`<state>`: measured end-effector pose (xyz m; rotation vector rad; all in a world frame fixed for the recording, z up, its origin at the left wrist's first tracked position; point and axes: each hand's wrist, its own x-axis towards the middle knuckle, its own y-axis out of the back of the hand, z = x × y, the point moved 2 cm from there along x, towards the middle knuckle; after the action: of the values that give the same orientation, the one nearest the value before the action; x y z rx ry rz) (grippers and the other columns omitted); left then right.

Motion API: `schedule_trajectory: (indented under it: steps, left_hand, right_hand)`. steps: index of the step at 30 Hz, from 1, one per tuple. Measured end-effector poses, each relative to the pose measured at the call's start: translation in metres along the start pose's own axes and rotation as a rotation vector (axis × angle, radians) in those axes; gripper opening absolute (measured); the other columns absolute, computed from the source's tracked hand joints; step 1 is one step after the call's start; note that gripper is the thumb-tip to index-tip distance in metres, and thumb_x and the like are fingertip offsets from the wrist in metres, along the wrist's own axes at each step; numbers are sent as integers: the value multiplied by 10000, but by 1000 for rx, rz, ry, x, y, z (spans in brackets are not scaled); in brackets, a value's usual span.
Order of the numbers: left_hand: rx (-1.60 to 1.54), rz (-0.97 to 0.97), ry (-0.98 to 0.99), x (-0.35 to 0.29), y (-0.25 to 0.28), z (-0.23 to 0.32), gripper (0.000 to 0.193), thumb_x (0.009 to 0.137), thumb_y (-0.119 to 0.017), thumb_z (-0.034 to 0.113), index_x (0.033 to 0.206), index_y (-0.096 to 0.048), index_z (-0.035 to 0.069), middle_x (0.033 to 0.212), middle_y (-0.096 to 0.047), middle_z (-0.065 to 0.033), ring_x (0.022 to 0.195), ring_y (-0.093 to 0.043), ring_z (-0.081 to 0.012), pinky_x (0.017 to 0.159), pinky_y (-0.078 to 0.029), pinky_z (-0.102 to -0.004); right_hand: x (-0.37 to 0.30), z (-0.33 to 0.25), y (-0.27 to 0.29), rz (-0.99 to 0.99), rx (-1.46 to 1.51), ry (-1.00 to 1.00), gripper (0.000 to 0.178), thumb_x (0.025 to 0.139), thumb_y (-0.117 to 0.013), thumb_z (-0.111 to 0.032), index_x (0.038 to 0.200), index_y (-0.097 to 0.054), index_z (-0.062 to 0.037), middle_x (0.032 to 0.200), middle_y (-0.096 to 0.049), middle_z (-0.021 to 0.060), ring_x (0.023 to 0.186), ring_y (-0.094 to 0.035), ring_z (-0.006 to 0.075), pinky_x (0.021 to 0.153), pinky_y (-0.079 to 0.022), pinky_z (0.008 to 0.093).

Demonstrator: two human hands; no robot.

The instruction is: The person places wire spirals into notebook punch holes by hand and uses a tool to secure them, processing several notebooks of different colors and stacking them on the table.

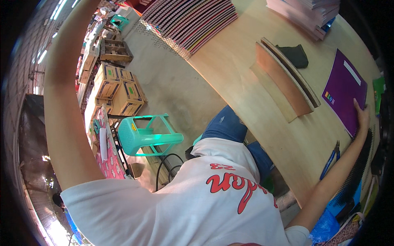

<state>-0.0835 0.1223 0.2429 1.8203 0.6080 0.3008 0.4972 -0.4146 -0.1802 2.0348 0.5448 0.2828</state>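
My right hand (362, 117) reaches across the wooden table (230, 69) and lies on the near corner of a purple notebook (342, 90), thumb spread on the cover. Its fingers vanish into the dark rim of the picture, so a grip cannot be made out. My left arm (61, 102) is raised along the left side and runs out of the top of the frame, and its hand is out of sight. Blue-handled pliers (330, 160) lie on the table beside my right forearm, next to black spiral binding coils (361, 164).
A curved wooden jig (283, 82) stands mid-table with a dark cloth (293, 55) behind it. Rows of spiral notebooks (193, 20) and a paper stack (308, 16) lie at the far end. A green plastic stool (147, 135) and cardboard boxes (119, 90) stand on the floor.
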Motion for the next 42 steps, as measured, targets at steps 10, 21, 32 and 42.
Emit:
schedule_trajectory:
  steps: [10,21,32,42]
  left_hand:
    - [-18,-2,23,-15,-4,-3,1407,574,-905,193,1536,115,71,1496,-266,-306,1355,-367,-369,1113,-330,-387]
    - [-25,17,-8,-26,-11,8,1375,583,-895,206,1540,83,73,1414,-405,-308,1269,-466,-406,1052,-405,-424]
    - [17,215,-50,-56,-32,32,1318,611,-876,290,1551,29,98,1269,-571,-285,1134,-593,-391,972,-484,-433]
    - [-425,521,-380,-34,-68,-16,1242,650,-864,469,1560,-107,94,1439,-451,-257,1330,-461,-363,1119,-355,-435]
  right_hand:
    - [-11,-21,1,-13,36,-9,1095,692,-739,-672,1363,-408,127,1232,-585,304,1102,-622,371,962,-479,423]
    - [-19,-27,7,69,-133,26,978,711,-714,-688,1246,-512,104,1139,-627,302,1075,-624,404,921,-482,445]
    - [-33,-50,25,165,-378,75,923,738,-725,-647,1277,-539,79,1256,-581,299,1198,-550,414,1009,-421,451]
    - [-181,-363,128,176,247,714,431,905,-691,-210,1293,-576,-63,1088,-609,68,972,-574,166,840,-471,307]
